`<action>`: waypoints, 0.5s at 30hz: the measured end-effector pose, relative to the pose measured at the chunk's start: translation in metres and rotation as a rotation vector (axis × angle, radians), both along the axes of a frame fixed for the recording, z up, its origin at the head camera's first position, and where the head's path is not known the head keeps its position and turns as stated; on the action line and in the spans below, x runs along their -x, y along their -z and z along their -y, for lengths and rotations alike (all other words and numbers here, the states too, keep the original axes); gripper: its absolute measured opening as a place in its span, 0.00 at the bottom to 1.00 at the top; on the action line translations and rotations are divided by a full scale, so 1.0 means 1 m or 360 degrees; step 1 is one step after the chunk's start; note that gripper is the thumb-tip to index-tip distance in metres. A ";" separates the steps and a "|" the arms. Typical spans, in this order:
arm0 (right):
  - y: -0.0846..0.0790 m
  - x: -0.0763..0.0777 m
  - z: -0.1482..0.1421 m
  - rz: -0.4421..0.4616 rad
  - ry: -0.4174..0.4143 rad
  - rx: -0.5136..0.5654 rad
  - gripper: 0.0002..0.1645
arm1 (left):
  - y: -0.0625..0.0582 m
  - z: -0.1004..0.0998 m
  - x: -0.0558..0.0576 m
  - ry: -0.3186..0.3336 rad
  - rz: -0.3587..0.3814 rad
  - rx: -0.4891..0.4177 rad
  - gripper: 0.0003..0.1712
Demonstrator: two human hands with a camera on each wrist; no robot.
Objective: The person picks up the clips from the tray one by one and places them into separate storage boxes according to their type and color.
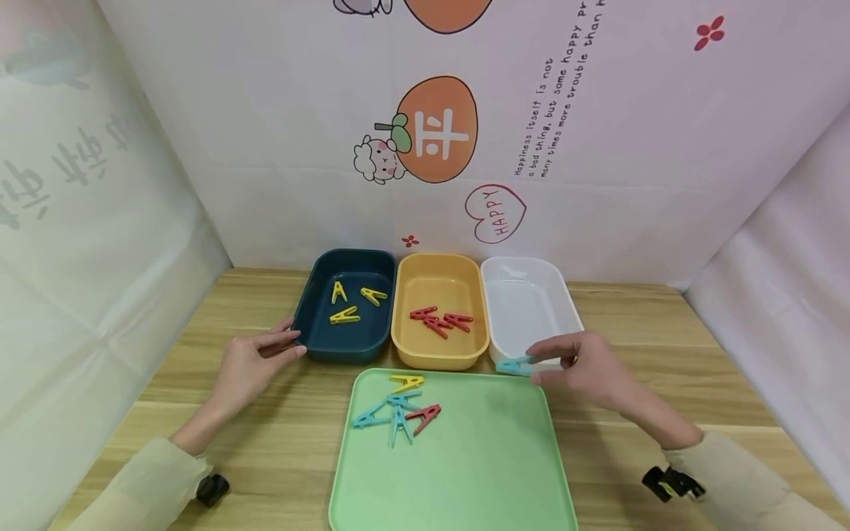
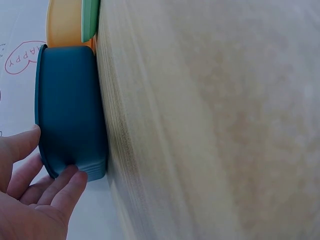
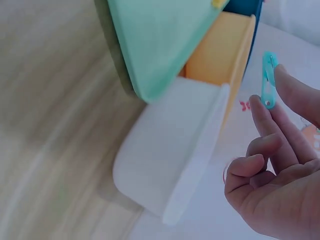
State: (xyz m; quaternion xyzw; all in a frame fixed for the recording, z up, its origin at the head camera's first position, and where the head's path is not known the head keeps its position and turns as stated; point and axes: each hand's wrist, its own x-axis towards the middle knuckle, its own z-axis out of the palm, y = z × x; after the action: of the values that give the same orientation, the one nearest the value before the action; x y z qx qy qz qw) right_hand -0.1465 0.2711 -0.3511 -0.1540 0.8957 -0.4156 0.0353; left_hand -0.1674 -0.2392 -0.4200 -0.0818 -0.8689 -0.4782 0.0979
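- Blue clip (image 1: 511,366): held in the air at the near edge of the white tub (image 1: 524,302).
- Right hand (image 1: 587,371): thumb and fingertips clamped on one end of the blue clip, probably to leave the other end free; the outer two fingers fold toward the palm.
- Left hand (image 1: 255,361): thumb and fingers apart, touching the rim and outer wall of the dark tub (image 1: 341,354), probably to steady it.
- Yellow clips (image 1: 337,319) lie in the dark tub, red clips (image 1: 433,322) in the orange tub (image 1: 441,361); placement appears to follow colour.
- Green tray (image 1: 478,472): mixed clips (image 1: 401,400) grouped at its far left.
- Forearms (image 1: 146,472): extended forward, one each side of the green tray.
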 end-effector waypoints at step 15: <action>-0.024 0.032 -0.024 0.0103 0.0192 -0.0009 0.27 | 0.000 0.000 0.000 -0.0003 0.0007 -0.0005 0.22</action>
State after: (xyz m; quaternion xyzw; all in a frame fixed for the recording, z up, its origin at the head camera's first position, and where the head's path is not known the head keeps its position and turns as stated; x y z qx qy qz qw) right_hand -0.1788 0.2950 -0.3268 -0.0860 0.9030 -0.4191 0.0394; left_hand -0.1669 -0.2395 -0.4197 -0.0798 -0.8685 -0.4796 0.0964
